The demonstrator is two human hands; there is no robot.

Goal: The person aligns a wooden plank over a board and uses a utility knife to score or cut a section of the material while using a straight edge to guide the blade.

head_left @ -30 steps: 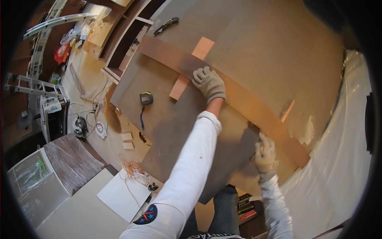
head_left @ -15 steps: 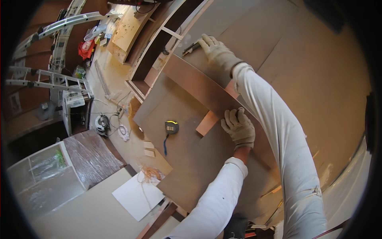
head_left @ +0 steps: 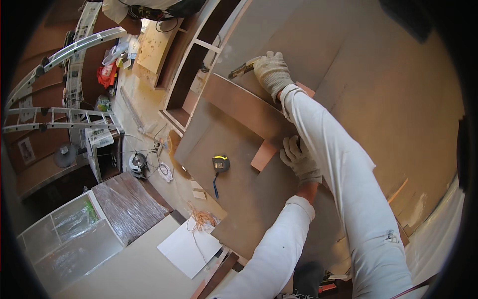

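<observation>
A long brown board (head_left: pixel 241 105) lies across the broad brown panel (head_left: pixel 239 209) in front of me. My left hand (head_left: pixel 299 158), in a pale work glove, rests on the board with its fingers bent but apart. Beside its fingertips, a short reddish wooden strip (head_left: pixel 265 155) sticks out from the board's near edge. My right hand (head_left: pixel 273 74), gloved too, is closed around a slim dark-and-yellow hand tool (head_left: pixel 243 69) just beyond the board's far edge. Its exact kind cannot be made out. Another reddish piece (head_left: pixel 305 89) shows partly behind my right wrist.
A tape measure (head_left: pixel 220 163) with a blue strap lies on the panel. Left of it stand a circular saw (head_left: pixel 138 164), a ladder (head_left: pixel 59 118) and a plastic-wrapped board (head_left: pixel 130 205). An open wooden frame (head_left: pixel 191 74) borders the far side. Another person's arm (head_left: pixel 115 12) shows at top left.
The view has shifted a little. My right hand's fingers have curled more around the tool. At top left, more of the other person has come into view.
</observation>
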